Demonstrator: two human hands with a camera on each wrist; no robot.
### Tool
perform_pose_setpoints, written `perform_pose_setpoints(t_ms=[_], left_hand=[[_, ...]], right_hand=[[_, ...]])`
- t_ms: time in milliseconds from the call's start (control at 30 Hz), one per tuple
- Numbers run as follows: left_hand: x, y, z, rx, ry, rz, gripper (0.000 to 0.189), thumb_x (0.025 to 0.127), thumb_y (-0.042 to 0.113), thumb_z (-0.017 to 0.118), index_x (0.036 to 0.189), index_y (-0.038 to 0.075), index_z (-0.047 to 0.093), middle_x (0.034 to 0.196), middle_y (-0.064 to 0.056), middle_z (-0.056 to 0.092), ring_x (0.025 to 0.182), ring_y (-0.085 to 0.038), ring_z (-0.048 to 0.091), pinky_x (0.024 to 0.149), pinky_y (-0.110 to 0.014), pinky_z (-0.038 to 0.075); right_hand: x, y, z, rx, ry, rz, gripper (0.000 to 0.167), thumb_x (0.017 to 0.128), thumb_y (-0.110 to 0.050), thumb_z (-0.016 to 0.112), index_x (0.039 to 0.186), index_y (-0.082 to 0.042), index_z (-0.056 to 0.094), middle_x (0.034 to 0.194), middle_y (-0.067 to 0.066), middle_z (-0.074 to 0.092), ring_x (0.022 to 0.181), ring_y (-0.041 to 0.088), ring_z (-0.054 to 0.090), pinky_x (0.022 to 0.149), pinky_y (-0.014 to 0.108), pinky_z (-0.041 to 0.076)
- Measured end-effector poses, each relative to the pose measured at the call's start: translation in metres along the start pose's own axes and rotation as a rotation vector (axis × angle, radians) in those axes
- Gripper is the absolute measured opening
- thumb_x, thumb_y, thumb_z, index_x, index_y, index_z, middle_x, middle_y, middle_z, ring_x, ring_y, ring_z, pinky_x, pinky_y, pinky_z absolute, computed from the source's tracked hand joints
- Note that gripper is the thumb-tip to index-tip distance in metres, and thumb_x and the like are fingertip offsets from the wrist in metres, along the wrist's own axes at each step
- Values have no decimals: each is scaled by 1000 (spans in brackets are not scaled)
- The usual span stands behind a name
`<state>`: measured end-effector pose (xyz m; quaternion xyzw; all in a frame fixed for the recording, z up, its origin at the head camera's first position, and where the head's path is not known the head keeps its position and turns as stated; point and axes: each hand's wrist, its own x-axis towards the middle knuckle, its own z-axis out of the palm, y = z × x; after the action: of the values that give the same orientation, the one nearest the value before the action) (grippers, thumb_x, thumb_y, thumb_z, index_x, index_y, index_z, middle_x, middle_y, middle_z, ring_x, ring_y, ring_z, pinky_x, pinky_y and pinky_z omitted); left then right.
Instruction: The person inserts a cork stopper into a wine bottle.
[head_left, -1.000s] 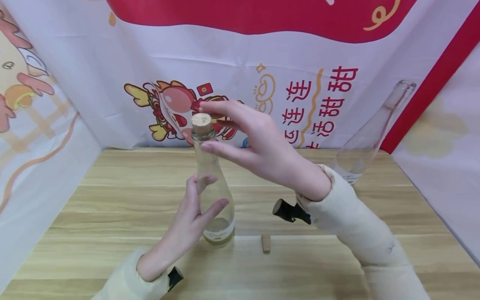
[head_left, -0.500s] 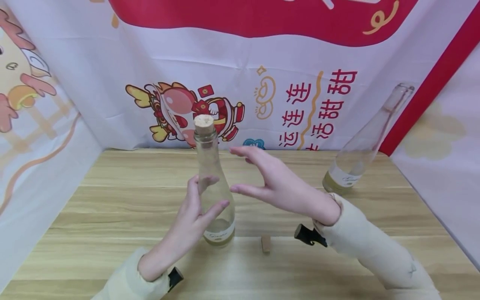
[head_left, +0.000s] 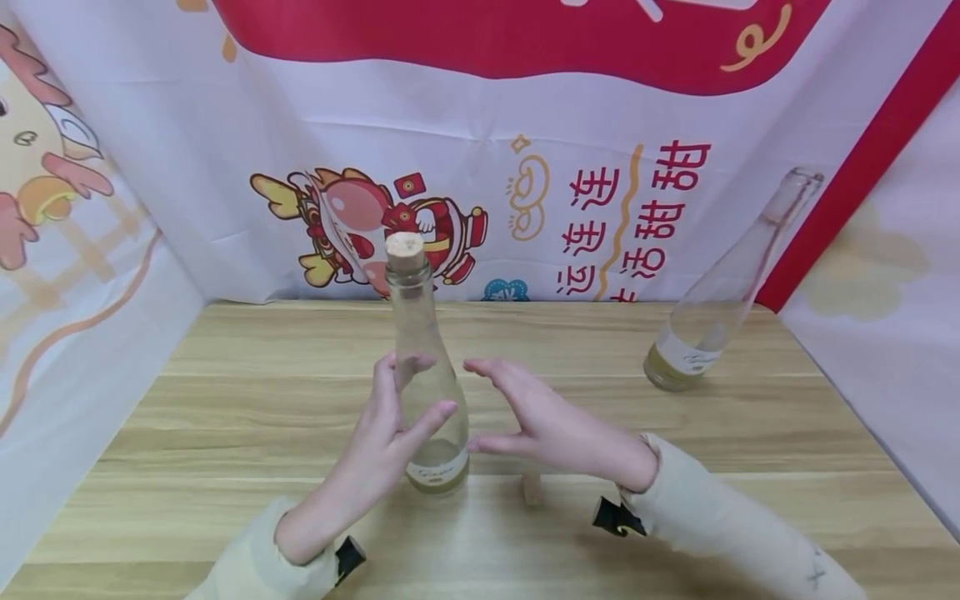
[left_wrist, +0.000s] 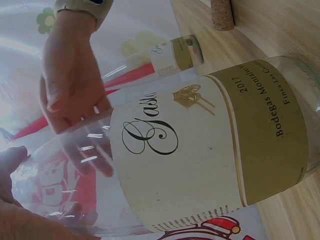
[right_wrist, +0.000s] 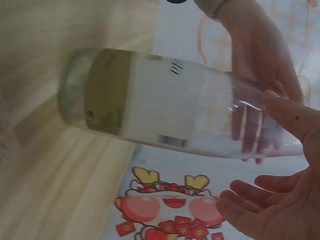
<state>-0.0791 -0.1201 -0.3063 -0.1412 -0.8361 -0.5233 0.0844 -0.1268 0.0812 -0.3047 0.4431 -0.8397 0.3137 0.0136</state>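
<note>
A clear glass bottle [head_left: 426,392] with a pale label stands upright mid-table, a cork [head_left: 405,245] sitting in its neck. My left hand [head_left: 429,385] grips its lower body, thumb on one side and fingers curled round the other. My right hand [head_left: 491,406] hovers open just to the bottle's right, fingers straight and holding nothing. The left wrist view shows the label [left_wrist: 200,150] close up, with the right hand's fingers [left_wrist: 70,95] beyond the glass. In the right wrist view the bottle [right_wrist: 165,110] fills the frame.
A loose cork [head_left: 532,492] lies on the wooden table [head_left: 225,400] just right of the bottle, partly behind my right wrist. A second, uncorked bottle [head_left: 712,308] stands at the back right. Printed banners wall in the back and both sides.
My right hand let go of the cork at the bottle's neck and dropped down to beside the bottle's body. The left hand and the bottle stayed put.
</note>
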Motion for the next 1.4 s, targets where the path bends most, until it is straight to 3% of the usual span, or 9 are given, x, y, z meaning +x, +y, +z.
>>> perform_pose_setpoints(t_ms=[300, 600, 767, 1000, 1200, 1400], left_hand=[[-1, -1, 0, -11, 7, 18, 53, 89, 22, 60, 129, 10, 27, 134, -13, 42, 131, -32, 28, 101, -63, 18], [-1, -1, 0, -20, 15, 8, 53, 89, 22, 60, 129, 10, 27, 135, -12, 42, 132, -31, 27, 102, -64, 15], [-1, -2, 1, -95, 39, -9, 54, 86, 20, 63, 128, 11, 32, 133, -10, 45, 130, -29, 32, 103, -62, 15], [0, 0, -4, -183, 65, -8, 53, 82, 16, 67, 127, 11, 39, 130, -5, 46, 127, -22, 38, 107, -49, 22], [10, -4, -19, -222, 83, 13, 49, 83, 4, 64, 126, 2, 40, 128, -11, 46, 127, -24, 37, 107, -42, 25], [33, -12, -42, -213, 89, 30, 51, 85, 5, 61, 130, 1, 38, 132, -11, 45, 128, -19, 36, 109, -36, 23]], right_hand=[[-6, 10, 30, 81, -50, -2, 80, 76, -26, 73, 137, -1, 28, 136, 14, 41, 123, 22, 41, 100, 36, 38], [-2, 14, 58, 210, -49, -22, 80, 75, -25, 74, 135, -3, 26, 131, 8, 43, 122, 16, 43, 100, 30, 38], [-1, 10, 67, 227, 1, 19, 78, 76, -23, 74, 133, -1, 25, 127, 12, 46, 117, 19, 47, 93, 28, 44], [2, 5, 70, 238, 32, 76, 76, 76, -21, 73, 132, -1, 26, 122, 13, 49, 110, 23, 52, 88, 25, 47], [20, 2, 71, 324, 13, 134, 77, 77, -21, 72, 134, -2, 25, 122, 15, 48, 109, 26, 52, 89, 26, 46], [56, 2, 73, 327, 39, 171, 82, 74, -19, 75, 135, -2, 23, 123, 15, 47, 111, 25, 51, 92, 26, 45]])
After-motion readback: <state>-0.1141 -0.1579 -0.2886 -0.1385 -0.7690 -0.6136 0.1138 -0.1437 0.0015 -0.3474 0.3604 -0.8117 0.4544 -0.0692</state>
